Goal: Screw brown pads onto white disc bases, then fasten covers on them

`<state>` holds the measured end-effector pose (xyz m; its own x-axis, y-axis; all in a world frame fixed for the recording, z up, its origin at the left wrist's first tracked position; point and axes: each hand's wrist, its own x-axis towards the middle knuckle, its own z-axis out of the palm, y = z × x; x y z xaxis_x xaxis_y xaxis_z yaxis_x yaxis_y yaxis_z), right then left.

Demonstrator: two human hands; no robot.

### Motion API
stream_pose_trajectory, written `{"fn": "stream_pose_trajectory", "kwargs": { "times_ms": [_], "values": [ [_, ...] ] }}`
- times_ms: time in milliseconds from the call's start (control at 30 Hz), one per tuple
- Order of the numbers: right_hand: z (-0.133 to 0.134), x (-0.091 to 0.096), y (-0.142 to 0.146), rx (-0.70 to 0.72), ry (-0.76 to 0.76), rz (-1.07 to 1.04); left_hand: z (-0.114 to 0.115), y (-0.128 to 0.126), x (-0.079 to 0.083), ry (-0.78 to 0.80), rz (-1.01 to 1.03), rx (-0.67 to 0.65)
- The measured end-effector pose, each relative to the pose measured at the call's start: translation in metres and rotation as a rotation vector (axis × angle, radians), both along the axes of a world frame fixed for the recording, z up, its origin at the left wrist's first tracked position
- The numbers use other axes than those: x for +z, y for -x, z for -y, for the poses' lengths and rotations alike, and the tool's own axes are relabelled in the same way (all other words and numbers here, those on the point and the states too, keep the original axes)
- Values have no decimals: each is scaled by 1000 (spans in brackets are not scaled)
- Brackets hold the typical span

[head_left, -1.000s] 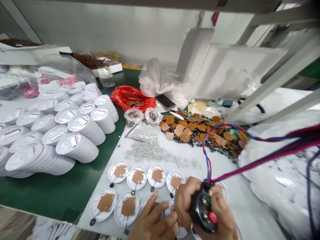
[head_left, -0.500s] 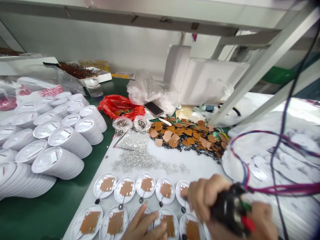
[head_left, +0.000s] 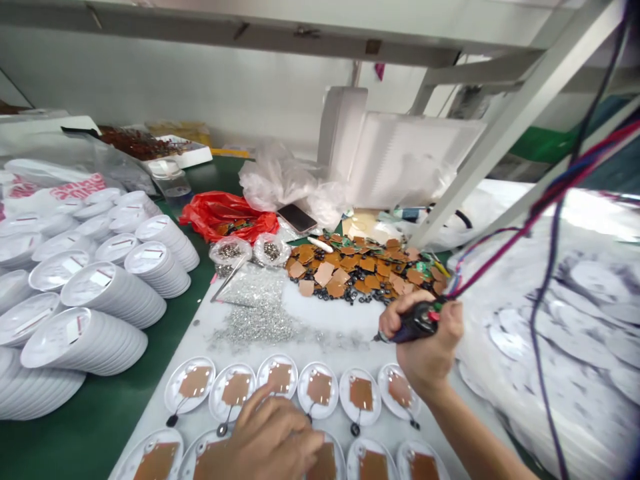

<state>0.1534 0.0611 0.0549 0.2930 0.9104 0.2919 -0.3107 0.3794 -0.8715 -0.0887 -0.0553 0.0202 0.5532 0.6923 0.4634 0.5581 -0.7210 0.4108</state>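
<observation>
My right hand (head_left: 425, 340) is closed round a black powered screwdriver (head_left: 413, 325) with a red button, its tip pointing left toward a heap of small silver screws (head_left: 255, 313). Red, blue and purple wires (head_left: 525, 227) run from the tool up to the right. My left hand (head_left: 270, 440) lies fingers-down on the near row of white round discs (head_left: 320, 390), each carrying a brown circuit board; whether it holds anything is hidden. A pile of brown boards and black rings (head_left: 365, 270) lies just beyond my right hand.
Leaning stacks of white round covers (head_left: 100, 293) fill the green table (head_left: 150, 373) at left. A red bag (head_left: 225, 217), clear bags, a phone (head_left: 297, 218) and white foam trays (head_left: 400, 160) stand behind. A slanted white frame bar (head_left: 490, 140) crosses at right, above bagged white discs (head_left: 565, 320).
My right hand has lifted the screwdriver from the near discs and carried it forward and up toward the screw heap. The view has shifted right; my left hand stays on the near discs.
</observation>
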Motion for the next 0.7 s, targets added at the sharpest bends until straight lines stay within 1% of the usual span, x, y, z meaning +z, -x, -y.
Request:
{"fn": "stream_pose_trajectory", "kwargs": {
  "times_ms": [100,133,200,300,333,400,467,567,633,700],
  "values": [
    [5,11,-3,-3,-19,-14,-18,-9,16,65,86,42],
    [7,15,-4,-2,-23,-19,-26,-16,20,97,114,80],
    [12,24,-5,2,-25,-31,-42,-34,24,180,101,90],
    [21,38,-3,29,-8,-66,-69,-64,21,219,71,68],
    [25,43,-1,38,5,-86,-77,-73,18,219,80,46],
    [32,51,1,46,31,-134,-88,-89,10,221,116,41],
    [38,56,1,50,50,-164,-93,-98,3,223,120,25],
    [45,57,-3,95,80,-186,-93,-101,-4,225,90,-20],
    [49,57,-7,150,103,-211,-90,-98,-5,210,58,-60],
    [51,56,-11,206,115,-228,-86,-94,-3,154,-4,-118]
  ]
}}
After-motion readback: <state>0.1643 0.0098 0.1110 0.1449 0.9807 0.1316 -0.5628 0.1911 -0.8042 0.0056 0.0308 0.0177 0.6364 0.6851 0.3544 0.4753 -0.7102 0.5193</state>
